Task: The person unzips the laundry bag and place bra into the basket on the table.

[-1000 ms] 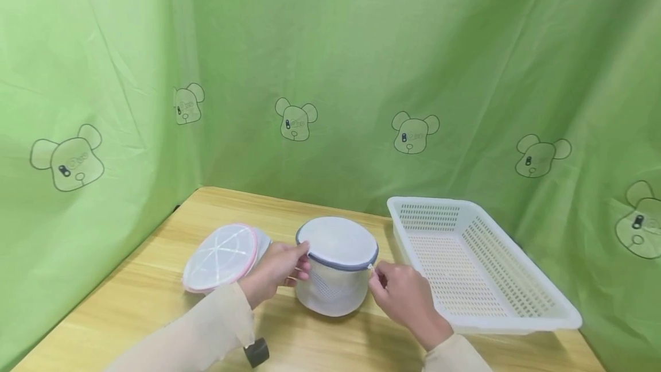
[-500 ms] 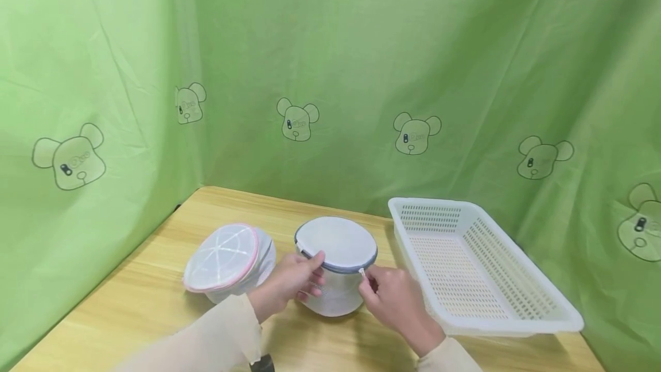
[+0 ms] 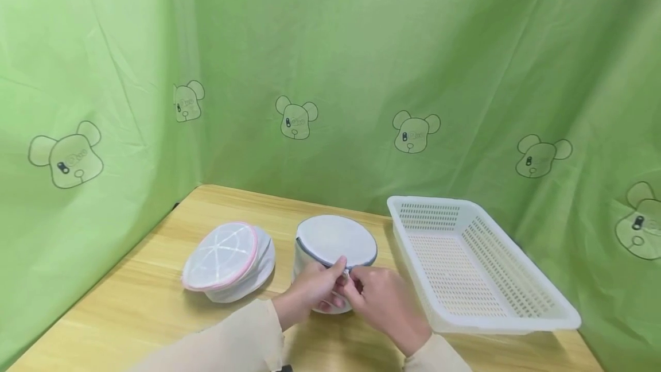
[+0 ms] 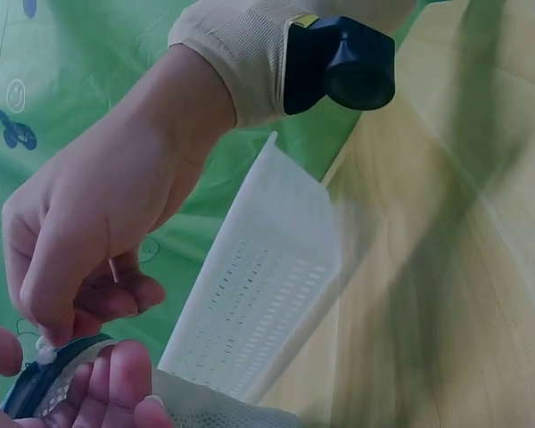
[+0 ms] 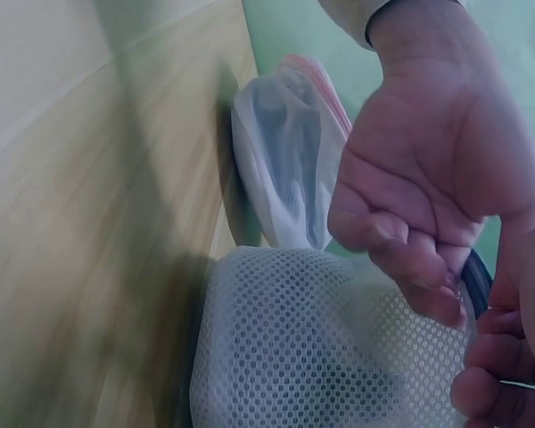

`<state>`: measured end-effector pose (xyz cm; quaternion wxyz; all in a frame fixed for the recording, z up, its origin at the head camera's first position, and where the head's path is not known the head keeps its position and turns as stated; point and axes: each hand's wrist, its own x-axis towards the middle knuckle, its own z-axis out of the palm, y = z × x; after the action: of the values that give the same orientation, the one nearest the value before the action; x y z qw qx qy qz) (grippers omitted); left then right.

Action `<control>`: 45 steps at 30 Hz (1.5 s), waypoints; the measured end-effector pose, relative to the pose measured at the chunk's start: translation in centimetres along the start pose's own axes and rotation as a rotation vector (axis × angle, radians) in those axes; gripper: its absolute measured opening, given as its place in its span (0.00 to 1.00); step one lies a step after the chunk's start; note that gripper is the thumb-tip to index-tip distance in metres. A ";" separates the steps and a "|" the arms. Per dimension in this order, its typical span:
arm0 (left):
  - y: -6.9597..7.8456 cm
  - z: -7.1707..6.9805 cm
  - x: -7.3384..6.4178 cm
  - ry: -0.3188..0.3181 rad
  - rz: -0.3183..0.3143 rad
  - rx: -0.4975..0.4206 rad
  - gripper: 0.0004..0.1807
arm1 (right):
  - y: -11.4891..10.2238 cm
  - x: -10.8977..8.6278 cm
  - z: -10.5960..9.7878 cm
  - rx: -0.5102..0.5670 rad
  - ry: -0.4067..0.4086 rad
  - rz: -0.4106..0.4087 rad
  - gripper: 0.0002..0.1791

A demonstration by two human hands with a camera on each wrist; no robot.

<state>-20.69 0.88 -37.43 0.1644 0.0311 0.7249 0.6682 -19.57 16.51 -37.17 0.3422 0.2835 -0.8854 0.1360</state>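
A round white mesh laundry bag (image 3: 338, 239) with a dark blue zipper around its top stands upright on the table. My left hand (image 3: 311, 290) grips its front rim, thumb on top and fingers below against the mesh. Close beside it, my right hand (image 3: 387, 302) pinches the small pale zipper pull (image 4: 46, 351) at the front of the rim. In the right wrist view the honeycomb mesh side (image 5: 294, 334) of the bag shows below my left hand (image 5: 432, 152). The hands hide part of the zipper and the bag's front.
A second mesh bag (image 3: 222, 257) with a pink zipper leans, partly collapsed, to the left. On the right stands a white perforated plastic basket (image 3: 508, 324). Green printed cloth (image 3: 330, 62) hangs behind and beside the wooden table (image 3: 119, 297).
My right hand has drawn the zipper pull leftward along the front rim. The left hand has slid right along the rim, so both hands now meet at the front. The bag stays put.
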 end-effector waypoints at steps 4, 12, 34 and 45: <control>0.1 0.1 0.1 0.008 -0.006 -0.002 0.25 | -0.1 0.0 0.3 0.042 0.037 -0.004 0.20; 0.1 0.0 0.2 0.007 -0.012 0.001 0.23 | 0.0 -0.2 0.5 0.059 0.048 -0.003 0.20; 0.2 -0.1 0.0 0.012 -0.014 0.003 0.20 | 0.5 -0.7 0.5 0.010 -0.016 0.022 0.16; 0.3 -0.7 0.0 0.018 -0.023 -0.015 0.18 | 0.9 -0.8 0.1 0.008 -0.055 0.053 0.12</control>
<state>-20.95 0.28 -37.08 0.1656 0.0155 0.7218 0.6718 -19.66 17.46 -37.86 0.3128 0.2652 -0.9011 0.1408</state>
